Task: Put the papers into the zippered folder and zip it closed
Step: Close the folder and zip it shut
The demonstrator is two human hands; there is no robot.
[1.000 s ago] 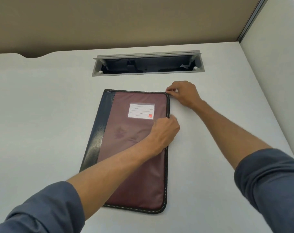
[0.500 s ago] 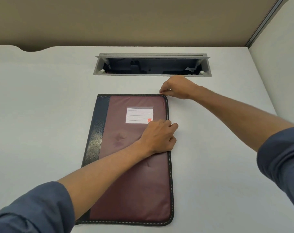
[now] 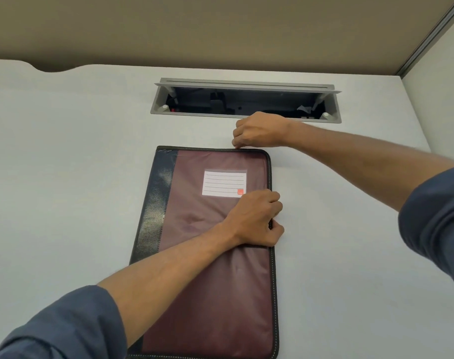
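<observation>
Folder: maroon zippered folder [image 3: 213, 255] with navy spine, flat on white desk [image 3: 65, 177].
Left hand [image 3: 257, 218]: fist gripping right edge.
Right hand [image 3: 259, 130]: pinching far-edge zipper.

folder [image 3: 210, 268] – 1 | hands – 2: left hand [image 3: 257, 220], right hand [image 3: 259, 130]

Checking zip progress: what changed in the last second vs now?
The right hand, pinched at the zip line of the folder, went from the far right corner leftward along the far edge. The slider itself is hidden under the fingers. The left hand stayed pressed on the folder's right edge. Folder still flat on the desk, label up. No papers visible outside.
</observation>
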